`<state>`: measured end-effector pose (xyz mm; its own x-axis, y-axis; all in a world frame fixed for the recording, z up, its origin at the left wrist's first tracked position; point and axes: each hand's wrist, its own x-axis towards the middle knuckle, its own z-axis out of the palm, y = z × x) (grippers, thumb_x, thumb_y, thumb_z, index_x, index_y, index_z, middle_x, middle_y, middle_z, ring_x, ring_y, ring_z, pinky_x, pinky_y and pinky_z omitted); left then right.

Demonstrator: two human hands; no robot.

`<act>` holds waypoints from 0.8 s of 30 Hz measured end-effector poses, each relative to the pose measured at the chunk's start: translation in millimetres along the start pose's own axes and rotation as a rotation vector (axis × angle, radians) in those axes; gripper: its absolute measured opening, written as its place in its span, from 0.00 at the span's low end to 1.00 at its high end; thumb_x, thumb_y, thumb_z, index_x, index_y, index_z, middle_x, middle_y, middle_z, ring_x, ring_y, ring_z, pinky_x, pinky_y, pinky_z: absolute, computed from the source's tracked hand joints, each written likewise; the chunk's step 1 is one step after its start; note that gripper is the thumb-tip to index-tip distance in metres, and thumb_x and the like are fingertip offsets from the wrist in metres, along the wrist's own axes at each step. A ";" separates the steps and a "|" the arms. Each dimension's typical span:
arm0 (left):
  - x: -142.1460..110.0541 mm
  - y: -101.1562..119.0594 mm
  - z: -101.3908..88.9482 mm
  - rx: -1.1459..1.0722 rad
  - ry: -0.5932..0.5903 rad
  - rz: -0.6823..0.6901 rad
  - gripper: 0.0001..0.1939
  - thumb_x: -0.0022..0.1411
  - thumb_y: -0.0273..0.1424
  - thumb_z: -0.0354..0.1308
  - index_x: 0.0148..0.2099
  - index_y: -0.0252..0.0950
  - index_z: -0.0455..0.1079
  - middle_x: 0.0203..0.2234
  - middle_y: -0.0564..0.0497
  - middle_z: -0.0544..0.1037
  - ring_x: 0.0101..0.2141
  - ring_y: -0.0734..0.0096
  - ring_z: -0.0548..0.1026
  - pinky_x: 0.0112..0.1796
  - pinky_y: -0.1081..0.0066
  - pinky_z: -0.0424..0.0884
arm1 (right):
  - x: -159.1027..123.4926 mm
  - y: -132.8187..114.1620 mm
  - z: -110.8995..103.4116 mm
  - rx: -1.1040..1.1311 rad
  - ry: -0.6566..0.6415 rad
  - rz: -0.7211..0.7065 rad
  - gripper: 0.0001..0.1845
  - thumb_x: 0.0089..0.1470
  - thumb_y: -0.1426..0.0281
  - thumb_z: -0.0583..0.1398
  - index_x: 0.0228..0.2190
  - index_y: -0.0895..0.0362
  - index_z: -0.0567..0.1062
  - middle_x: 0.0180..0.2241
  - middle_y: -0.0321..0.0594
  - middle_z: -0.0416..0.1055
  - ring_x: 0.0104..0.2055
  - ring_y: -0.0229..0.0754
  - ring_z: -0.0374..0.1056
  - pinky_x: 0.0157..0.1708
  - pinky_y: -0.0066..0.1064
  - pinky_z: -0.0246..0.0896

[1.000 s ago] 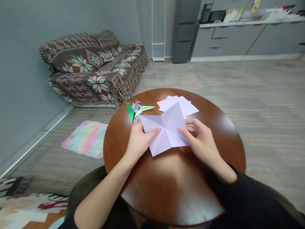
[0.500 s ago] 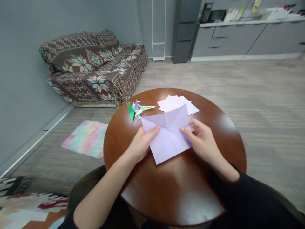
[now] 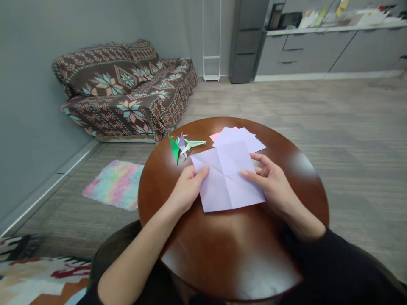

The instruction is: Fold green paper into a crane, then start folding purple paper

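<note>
Two hands in head view: left hand [image 3: 187, 190] and right hand [image 3: 273, 186], fingers spread, rest on a creased lilac paper sheet [image 3: 227, 182], lying flat mid-table on the round wooden table [image 3: 229, 254]. Judged light and soft — best taken by its edges.

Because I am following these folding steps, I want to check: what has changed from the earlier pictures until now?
The lilac square paper sheet has opened out flat, its raised folds gone, showing cross-shaped creases. The left hand and right hand stay at its sides, the right shifted slightly outward. The green origami piece and pastel paper pile stayed put.
</note>
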<state>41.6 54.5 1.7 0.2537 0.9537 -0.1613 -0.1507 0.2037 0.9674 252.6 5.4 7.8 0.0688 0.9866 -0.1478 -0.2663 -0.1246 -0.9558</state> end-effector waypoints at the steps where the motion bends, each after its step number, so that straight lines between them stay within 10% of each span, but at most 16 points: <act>1: -0.6 -0.1 0.1 0.086 0.012 0.055 0.15 0.60 0.41 0.68 0.39 0.33 0.80 0.32 0.46 0.85 0.31 0.61 0.79 0.33 0.69 0.74 | 0.7 0.2 -0.9 -0.004 -0.011 -0.007 0.35 0.44 0.61 0.75 0.51 0.50 0.70 0.35 0.39 0.84 0.31 0.49 0.80 0.32 0.38 0.75; 8: -8.8 8.3 4.9 0.235 -0.137 0.120 0.23 0.45 0.32 0.77 0.46 0.35 0.80 0.43 0.44 0.85 0.41 0.53 0.80 0.40 0.66 0.75 | 4.5 7.4 -8.8 -0.085 0.069 -0.141 0.16 0.48 0.61 0.73 0.35 0.52 0.76 0.34 0.40 0.83 0.31 0.49 0.78 0.31 0.38 0.74; 16: -2.6 10.9 -3.0 0.328 -0.076 0.222 0.10 0.55 0.32 0.70 0.40 0.35 0.82 0.32 0.49 0.82 0.33 0.63 0.77 0.35 0.71 0.70 | 12.8 -2.0 -25.3 -0.216 -0.043 -0.095 0.17 0.48 0.62 0.72 0.37 0.54 0.76 0.30 0.38 0.81 0.28 0.44 0.77 0.26 0.33 0.74; 24: -1.2 10.0 -7.9 0.207 -0.244 0.294 0.09 0.56 0.25 0.66 0.39 0.39 0.85 0.49 0.43 0.81 0.52 0.55 0.76 0.49 0.66 0.70 | 14.8 -14.2 -52.3 -0.298 -0.120 -0.246 0.09 0.51 0.63 0.71 0.31 0.54 0.81 0.30 0.38 0.79 0.24 0.41 0.74 0.26 0.34 0.74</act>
<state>32.2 57.1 10.0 0.4509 0.8792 0.1539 -0.0618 -0.1412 0.9880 307.6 16.3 5.9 -0.0216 0.9938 0.1089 0.0360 0.1096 -0.9933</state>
